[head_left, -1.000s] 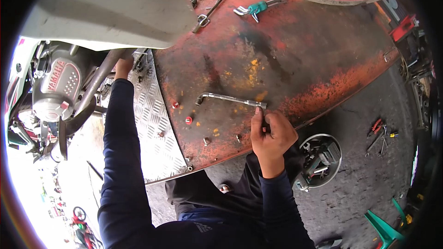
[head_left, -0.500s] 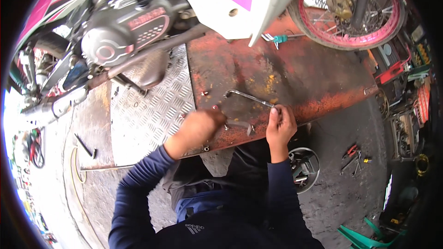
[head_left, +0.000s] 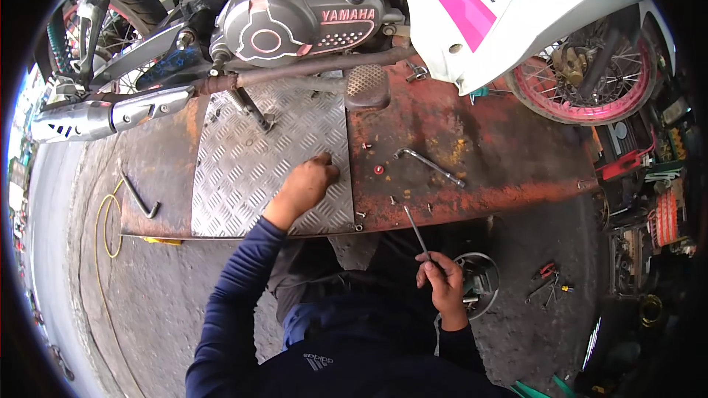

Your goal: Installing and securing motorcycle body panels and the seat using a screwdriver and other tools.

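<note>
My right hand [head_left: 442, 284] is wrapped round the dark handle of a screwdriver [head_left: 417, 233], in front of the bench edge, with the thin shaft pointing up and left toward the bench. Over the ridged metal plate [head_left: 265, 177], my left hand [head_left: 306, 183] is closed with its fingers curled under; whatever they pinch is hidden. A bent chrome wrench [head_left: 431, 166] lies on the rusty red bench top [head_left: 509, 155], apart from both hands. Between the hands lie small screws [head_left: 393, 200], and beyond them a red-rimmed fastener [head_left: 378, 169].
A motorcycle with a grey engine cover [head_left: 295, 22] stands across the bench, its pedal [head_left: 367, 87] overhanging the plate. An L-shaped bar [head_left: 140, 195] lies at left. Below the bench are a round tin of parts [head_left: 490, 302] and hand tools [head_left: 549, 284] on the floor.
My right hand has left the wrench on the bench and drawn back toward me, now holding the screwdriver. The left hand now rests over the metal plate. The whole view has shifted.
</note>
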Tool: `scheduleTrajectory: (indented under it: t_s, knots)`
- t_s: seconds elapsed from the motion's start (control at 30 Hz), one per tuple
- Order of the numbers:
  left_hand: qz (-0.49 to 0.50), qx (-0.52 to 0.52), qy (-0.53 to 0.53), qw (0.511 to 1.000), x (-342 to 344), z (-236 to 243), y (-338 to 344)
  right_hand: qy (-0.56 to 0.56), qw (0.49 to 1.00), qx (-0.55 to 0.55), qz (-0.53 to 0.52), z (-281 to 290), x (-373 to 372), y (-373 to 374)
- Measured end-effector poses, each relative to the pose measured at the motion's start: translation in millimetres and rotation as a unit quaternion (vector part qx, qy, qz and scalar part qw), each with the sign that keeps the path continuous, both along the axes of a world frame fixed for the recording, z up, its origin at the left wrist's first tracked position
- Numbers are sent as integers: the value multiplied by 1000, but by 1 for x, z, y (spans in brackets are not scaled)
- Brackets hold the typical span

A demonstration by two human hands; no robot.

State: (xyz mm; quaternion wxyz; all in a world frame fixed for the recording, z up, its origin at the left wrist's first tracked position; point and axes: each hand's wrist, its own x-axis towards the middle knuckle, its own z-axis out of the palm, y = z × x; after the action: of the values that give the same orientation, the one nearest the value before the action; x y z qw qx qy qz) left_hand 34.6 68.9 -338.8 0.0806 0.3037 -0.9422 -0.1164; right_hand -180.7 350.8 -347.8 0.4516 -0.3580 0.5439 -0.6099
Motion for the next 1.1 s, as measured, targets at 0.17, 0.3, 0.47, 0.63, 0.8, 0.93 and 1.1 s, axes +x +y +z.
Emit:
scheduleTrajectory:
  t_s: [0.17, 0.3, 0.47, 0.63, 0.8, 0.93, 1.1]
  knots:
    - [43, 394, 367, 841, -12, 20, 32, 187, 981, -46, -13, 34, 7, -20]
    - [85, 637, 630, 436, -27, 51, 79, 299, 947, -117, 20, 65, 17, -37]
    - [50, 615, 659, 431, -23, 77, 97, 337, 923, -186, 17, 80, 26, -54]
    - [46, 519, 638, 567, -4, 91, 91, 256, 957, -114, 74, 98, 29, -52]
    - [109, 474, 623, 612, -4, 100, 85, 468, 833, -294, -25, 86, 36, -65]
    - [114, 478, 631, 600, 0, 102, 81, 478, 830, -289, -18, 90, 39, -69]
    - [127, 476, 601, 629, 4, 108, 73, 469, 832, -295, -19, 95, 39, -77]
